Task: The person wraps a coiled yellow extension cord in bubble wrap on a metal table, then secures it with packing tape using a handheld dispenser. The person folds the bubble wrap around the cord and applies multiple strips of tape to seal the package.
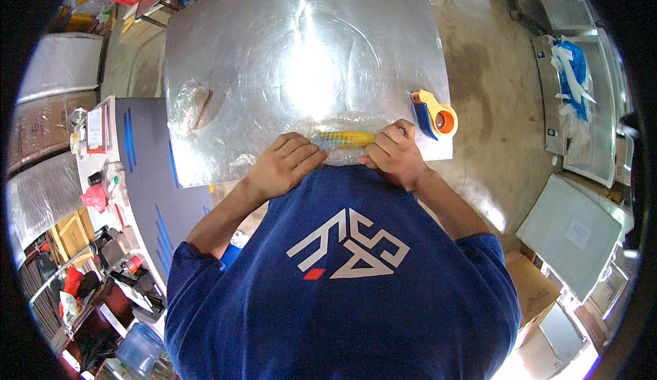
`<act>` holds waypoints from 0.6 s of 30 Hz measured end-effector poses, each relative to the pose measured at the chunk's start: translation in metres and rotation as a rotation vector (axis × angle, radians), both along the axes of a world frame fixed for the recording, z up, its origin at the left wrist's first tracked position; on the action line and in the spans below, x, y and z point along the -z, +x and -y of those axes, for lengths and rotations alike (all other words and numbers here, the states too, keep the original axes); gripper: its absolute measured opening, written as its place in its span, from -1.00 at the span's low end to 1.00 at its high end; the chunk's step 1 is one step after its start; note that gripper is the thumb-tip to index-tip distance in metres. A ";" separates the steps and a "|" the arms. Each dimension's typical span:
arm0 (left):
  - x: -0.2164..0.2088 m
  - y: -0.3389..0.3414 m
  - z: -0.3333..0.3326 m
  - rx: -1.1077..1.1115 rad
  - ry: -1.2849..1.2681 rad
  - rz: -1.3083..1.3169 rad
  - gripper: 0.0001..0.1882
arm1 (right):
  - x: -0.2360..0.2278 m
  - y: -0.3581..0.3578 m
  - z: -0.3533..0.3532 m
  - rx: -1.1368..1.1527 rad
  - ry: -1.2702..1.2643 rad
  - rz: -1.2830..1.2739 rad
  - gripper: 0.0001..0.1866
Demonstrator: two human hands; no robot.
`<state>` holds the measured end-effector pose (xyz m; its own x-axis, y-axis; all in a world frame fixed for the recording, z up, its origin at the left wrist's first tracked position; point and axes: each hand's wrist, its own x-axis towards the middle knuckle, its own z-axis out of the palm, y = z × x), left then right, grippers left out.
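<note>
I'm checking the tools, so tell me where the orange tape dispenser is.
In the head view, the orange tape dispenser lies near the shiny table's right edge, just right of the right hand.

From my remote seat I see a worktop [229, 51] of smooth, shiny metal, finely scuffed and throwing a hard glare; the clear plastic wrap [342, 156] is glossy and crinkled, the yellow blue-dotted piece [348, 139] within it smooth-looking; I read the tape dispenser [432, 110] as hard orange and blue plastic; the shirt [342, 318] is soft, matt navy cloth; the carton [530, 285] is dull brown cardboard; the floor [479, 72] looks like stained concrete.
</note>
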<state>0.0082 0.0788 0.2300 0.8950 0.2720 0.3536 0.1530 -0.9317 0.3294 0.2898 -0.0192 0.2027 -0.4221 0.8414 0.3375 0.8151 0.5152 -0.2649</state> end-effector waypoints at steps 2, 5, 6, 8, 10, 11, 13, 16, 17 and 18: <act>-0.001 0.001 0.005 0.016 0.002 0.000 -0.66 | 0.000 0.001 0.000 -0.011 0.008 0.018 -0.70; -0.001 0.001 0.009 0.012 -0.007 -0.007 -0.71 | -0.011 -0.001 -0.005 -0.011 0.025 0.007 -0.72; 0.000 0.001 0.010 0.006 -0.024 -0.009 -0.71 | -0.019 -0.001 -0.005 -0.005 0.011 -0.003 -0.73; 0.001 0.001 0.012 0.005 -0.053 -0.022 -0.72 | -0.033 -0.008 -0.010 -0.004 -0.031 -0.046 -0.75; 0.001 0.002 0.015 0.006 -0.077 -0.044 -0.73 | -0.040 -0.018 -0.017 -0.023 -0.088 -0.112 -0.77; 0.002 0.001 0.016 0.006 -0.103 -0.052 -0.73 | -0.039 -0.022 -0.019 -0.038 -0.138 -0.083 -0.77; 0.003 -0.001 0.016 0.000 -0.153 -0.068 -0.74 | -0.038 -0.027 -0.025 -0.075 -0.235 -0.024 -0.72; 0.000 -0.004 0.017 0.003 -0.245 -0.048 -0.72 | -0.031 -0.027 -0.029 -0.057 -0.282 -0.029 -0.69; 0.000 -0.005 0.016 0.001 -0.258 -0.060 -0.72 | -0.031 -0.029 -0.031 -0.047 -0.293 -0.006 -0.69; 0.000 -0.006 0.015 -0.002 -0.272 -0.072 -0.72 | -0.031 -0.031 -0.031 -0.038 -0.303 0.016 -0.69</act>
<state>0.0018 0.0634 0.2299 0.9146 0.3495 0.2034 0.1862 -0.8105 0.5553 0.2590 0.0121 0.2334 -0.4581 0.8864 0.0665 0.8024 0.4446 -0.3981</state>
